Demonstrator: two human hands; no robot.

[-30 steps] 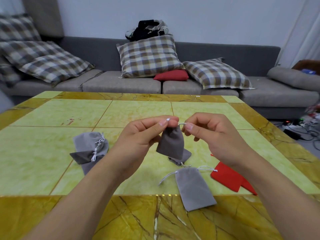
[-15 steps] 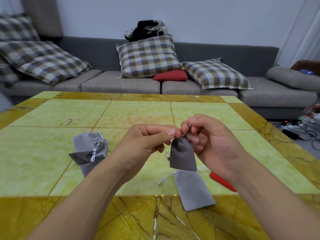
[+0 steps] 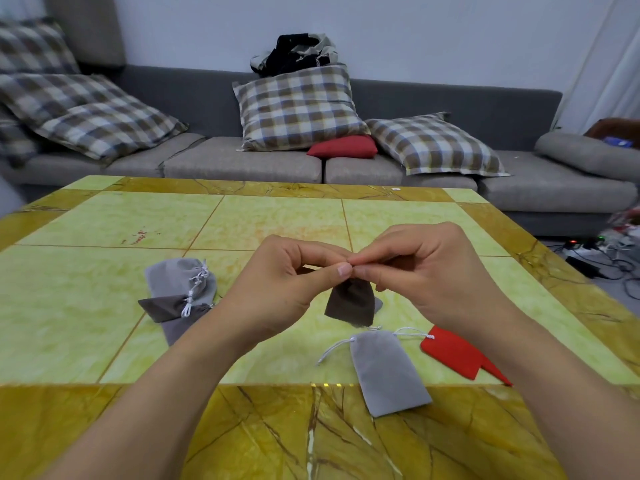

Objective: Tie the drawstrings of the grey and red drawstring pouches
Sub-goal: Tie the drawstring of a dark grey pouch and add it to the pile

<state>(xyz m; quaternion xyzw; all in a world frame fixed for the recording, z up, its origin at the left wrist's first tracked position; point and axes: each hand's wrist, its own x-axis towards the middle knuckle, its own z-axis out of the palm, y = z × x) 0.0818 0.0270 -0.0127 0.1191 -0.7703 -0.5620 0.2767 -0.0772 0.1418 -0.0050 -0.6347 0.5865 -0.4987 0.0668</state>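
three grey pouches point(image 3: 181, 292) lie heaped left of the hands with cords that look knotted, so that share seems done. the left hand point(image 3: 284, 289) and right hand point(image 3: 429, 271) meet fingertip to fingertip, pinching the top of a dark grey pouch point(image 3: 351, 303) hanging above the table point(image 3: 104, 237). below the right hand, a light grey pouch point(image 3: 388, 372) with loose cords and a red pouch point(image 3: 453, 355) seem left to tie.

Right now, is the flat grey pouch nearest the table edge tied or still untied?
Untied: the grey pouch lies flat, mouth ungathered, white strings trailing loose to both sides.
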